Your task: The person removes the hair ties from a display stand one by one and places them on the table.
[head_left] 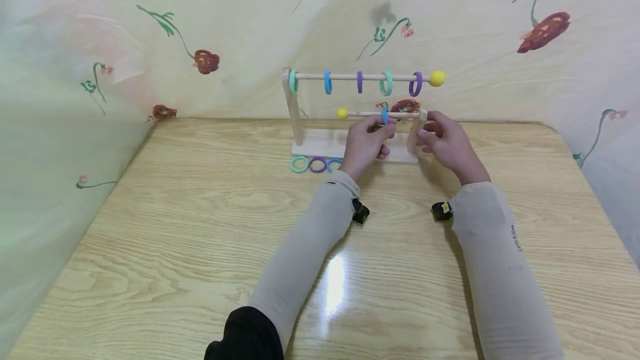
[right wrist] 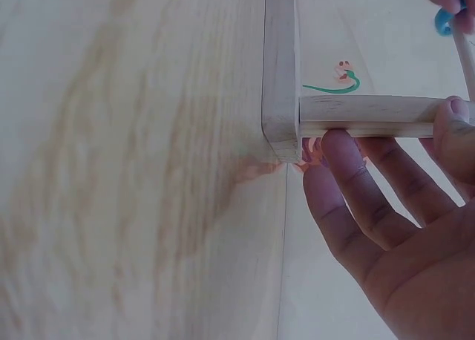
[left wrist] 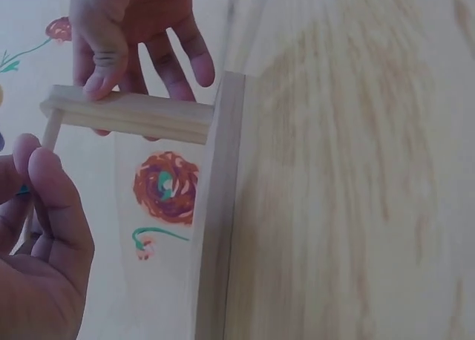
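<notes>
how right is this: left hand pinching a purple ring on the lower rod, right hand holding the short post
One slip: the ring is blue, not purple, as the head view shows. The left hand does pinch it on the lower rod, and the right hand does hold the short post.

We see a stand [head_left: 320, 140] of smooth, matt pale wood on a table [head_left: 190, 226] with a glossy wood-grain surface. On the stand's wooden rods [head_left: 345, 76] we find smooth, plastic-looking rings [head_left: 359, 83]; behind it, creased sheeting [head_left: 240, 26], cloth or plastic we cannot tell; in front of it, matt cloth sleeves [head_left: 307, 238].
</notes>
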Motion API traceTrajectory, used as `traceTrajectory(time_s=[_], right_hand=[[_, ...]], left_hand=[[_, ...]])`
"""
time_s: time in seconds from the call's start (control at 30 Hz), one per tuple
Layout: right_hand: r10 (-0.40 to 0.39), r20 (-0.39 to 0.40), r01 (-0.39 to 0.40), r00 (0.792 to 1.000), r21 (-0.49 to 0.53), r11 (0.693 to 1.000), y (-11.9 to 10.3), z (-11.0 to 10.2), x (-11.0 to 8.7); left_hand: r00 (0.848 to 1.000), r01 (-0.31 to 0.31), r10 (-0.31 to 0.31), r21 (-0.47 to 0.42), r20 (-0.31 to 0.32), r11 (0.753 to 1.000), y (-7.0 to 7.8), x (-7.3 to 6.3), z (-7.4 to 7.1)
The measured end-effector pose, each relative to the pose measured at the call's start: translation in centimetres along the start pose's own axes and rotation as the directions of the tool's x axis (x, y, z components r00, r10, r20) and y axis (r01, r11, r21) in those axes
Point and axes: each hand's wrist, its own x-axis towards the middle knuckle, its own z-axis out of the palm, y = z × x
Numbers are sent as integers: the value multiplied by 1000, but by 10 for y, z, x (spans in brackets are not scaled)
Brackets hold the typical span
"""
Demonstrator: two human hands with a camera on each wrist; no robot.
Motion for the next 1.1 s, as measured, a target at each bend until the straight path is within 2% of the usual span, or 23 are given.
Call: traceTrajectory(time_s=[0.1, 0.3, 0.4, 0.53, 0.87, 1.1], right_hand=[[8, 2, -8, 1000, 2, 1000, -1, 1, 0], [5, 4, -4, 1000, -6, 1000, -1, 2, -1], [2, 3, -2, 1000, -13, 1000, -1, 2, -1], [5, 0, -5, 1000, -20, 1000, 0, 1, -1], [6, 2, -6, 1000, -18, 1000, -2, 0, 0], [16, 4, -16, 1000, -18, 1000, -1, 1, 0]], left_hand=[[1000, -13, 13, -16, 7, 1000, 1, -2, -5], [999, 37, -37, 2, 11, 999, 4, -5, -17], [999, 41, -41, 4, 16, 999, 5, -7, -23], [1000, 11, -11, -11, -4, 1000, 6, -7, -31], [989, -76, 70, -44, -129, 996, 5, -5, -50], [988, -93, 89, -22, -128, 995, 4, -6, -63]])
